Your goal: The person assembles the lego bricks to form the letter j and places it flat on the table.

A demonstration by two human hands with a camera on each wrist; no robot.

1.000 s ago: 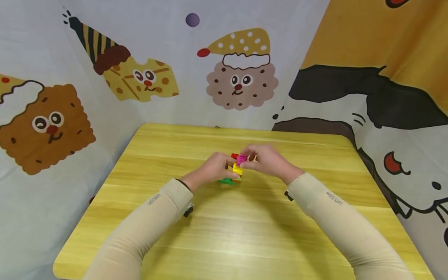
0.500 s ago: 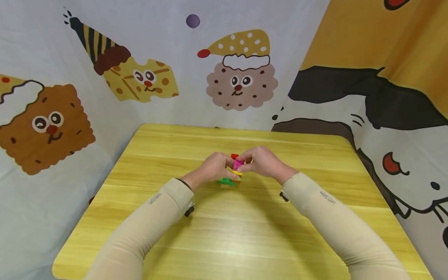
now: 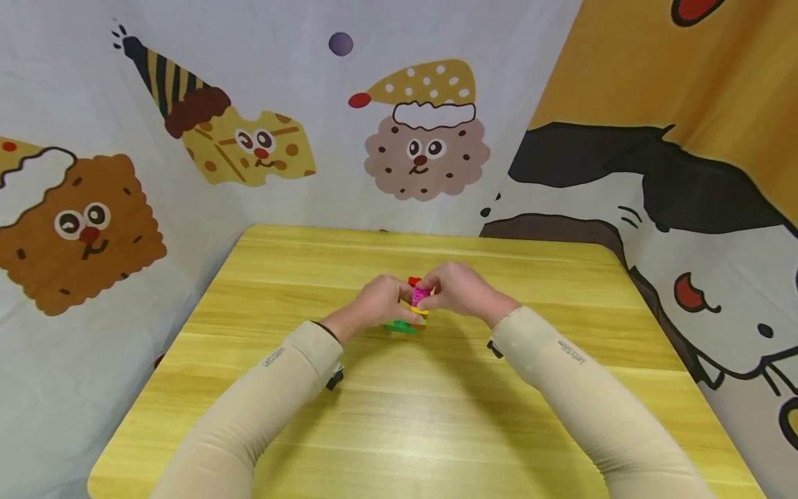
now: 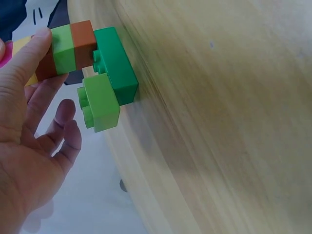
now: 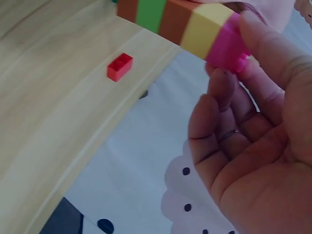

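A tower of toy building bricks stands in the middle of the table. Its dark green bottom brick [image 4: 117, 66] also carries a separate light green brick [image 4: 103, 103] beside the tower. Upward from the base come a brown brick [image 4: 84, 44], a light green one [image 4: 64, 53], another brown one, a yellow brick [image 5: 207, 30] and a pink brick [image 5: 226, 46] on top. My left hand [image 3: 377, 303] grips the tower, thumb across its upper bricks. With thumb and fingers my right hand [image 3: 458, 290] pinches the pink brick, which sits flush against the yellow one.
A loose red brick [image 5: 120, 67] lies on the wooden table [image 3: 399, 416] behind the tower, near the far edge. A white curtain [image 3: 280, 208] printed with cartoon figures hangs around the table's back and sides.
My right hand has come left and slightly down, bringing the pink brick from above and beside the yellow brick onto its top. My left hand has stayed around the tower.
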